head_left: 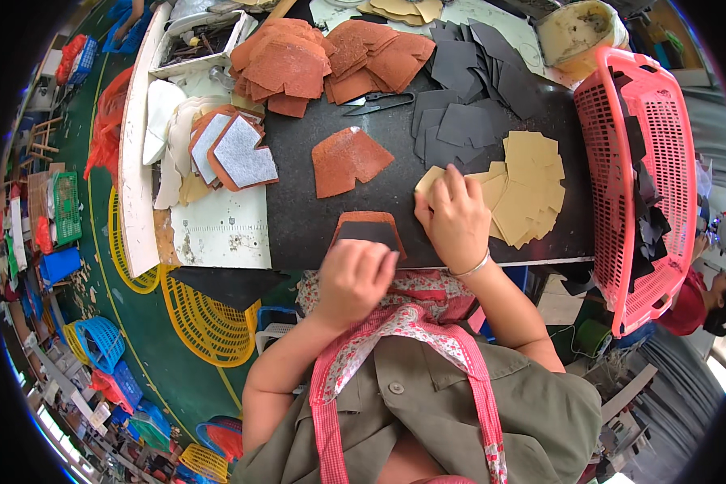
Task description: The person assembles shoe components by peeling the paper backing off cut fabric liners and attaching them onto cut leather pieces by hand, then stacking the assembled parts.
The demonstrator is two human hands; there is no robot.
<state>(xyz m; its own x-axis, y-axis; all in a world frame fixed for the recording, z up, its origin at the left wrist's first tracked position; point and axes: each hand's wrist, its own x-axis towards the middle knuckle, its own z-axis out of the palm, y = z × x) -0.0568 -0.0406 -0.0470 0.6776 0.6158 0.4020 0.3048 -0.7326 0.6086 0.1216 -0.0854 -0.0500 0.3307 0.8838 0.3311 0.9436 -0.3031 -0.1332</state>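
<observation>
On the near side of an uncovered rust-brown leathery cutout, another brown piece already bears a flat black sheet, left hand fingers curled, right hand fingers half-open on a thin tan sheet, both grips unclear.

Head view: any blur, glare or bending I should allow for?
In the head view, the left hand is blurred, probably by motion; in the same view, the right hand and the lone brown piece look sharper; toward the head view's rim, the painted line on the green floor curves, and the lower right has washed-out bright patches.
</observation>
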